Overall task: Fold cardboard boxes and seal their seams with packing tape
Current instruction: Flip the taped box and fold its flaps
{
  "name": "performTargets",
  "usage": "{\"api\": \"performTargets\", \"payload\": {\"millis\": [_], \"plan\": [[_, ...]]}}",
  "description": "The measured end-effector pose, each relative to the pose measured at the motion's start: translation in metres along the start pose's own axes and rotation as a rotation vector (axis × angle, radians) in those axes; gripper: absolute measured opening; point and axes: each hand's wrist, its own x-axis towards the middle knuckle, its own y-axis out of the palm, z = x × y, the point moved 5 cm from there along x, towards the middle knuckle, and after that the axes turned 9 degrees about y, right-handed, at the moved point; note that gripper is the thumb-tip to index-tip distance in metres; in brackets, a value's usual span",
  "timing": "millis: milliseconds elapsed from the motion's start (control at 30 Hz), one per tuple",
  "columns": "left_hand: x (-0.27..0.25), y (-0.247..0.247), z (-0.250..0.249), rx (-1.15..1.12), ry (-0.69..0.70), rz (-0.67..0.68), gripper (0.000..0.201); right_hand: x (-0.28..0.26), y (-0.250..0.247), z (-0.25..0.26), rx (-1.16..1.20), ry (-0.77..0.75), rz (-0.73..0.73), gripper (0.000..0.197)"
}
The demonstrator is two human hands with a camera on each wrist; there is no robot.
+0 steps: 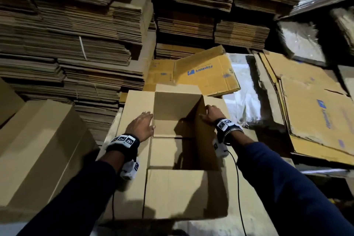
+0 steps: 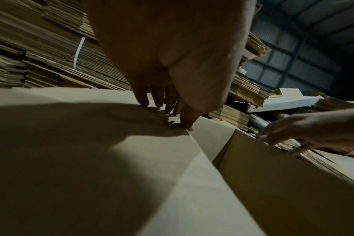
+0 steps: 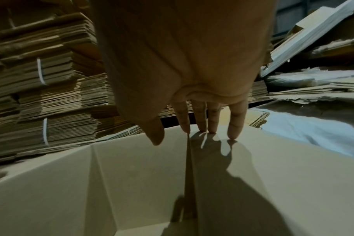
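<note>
While head view shows open box (image 1: 178, 120), wrist views show left hand (image 2: 172, 63), right hand (image 3: 182, 63) fingertips flat on flaps

Box (image 1: 183, 193) floor: partly in deep shadow, seam there unreadable. Near flap runs under both sleeves; lower edge lost in dark.
Left hand (image 1: 140, 126): palm side hidden in head view; wrist view cuts off the wrist.
Right hand (image 1: 209, 114): thumb hidden behind box wall in head view.
Stacks (image 1: 72, 44): cut by top and left edges.
Printed sheets (image 1: 310, 113): right part blurred, lettering unreadable.
</note>
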Motion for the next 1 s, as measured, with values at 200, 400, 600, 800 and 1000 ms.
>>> {"api": "performTargets", "payload": {"millis": [200, 400, 600, 800, 1000], "plan": [[0.011, 0.011, 0.007, 0.006, -0.046, 0.036, 0.052, 0.073, -0.020, 0.026, 0.333, -0.006, 0.062, 0.058], [0.015, 0.008, 0.001, 0.062, -0.034, 0.056, 0.057, 0.095, -0.032, 0.039, 0.899, 0.131, 0.140, 0.083], [0.010, 0.006, 0.006, 0.028, -0.077, 0.089, 0.060, 0.085, -0.025, 0.025, 1.519, 0.162, 0.167, 0.080], [-0.013, 0.005, 0.028, -0.012, -0.119, 0.075, 0.098, 0.079, -0.011, -0.001, 0.949, -0.035, 0.072, 0.016], [-0.056, -0.011, 0.077, -0.164, -0.342, 0.043, 0.115, 0.059, 0.027, -0.014, -0.057, -0.067, -0.024, 0.060]]}}
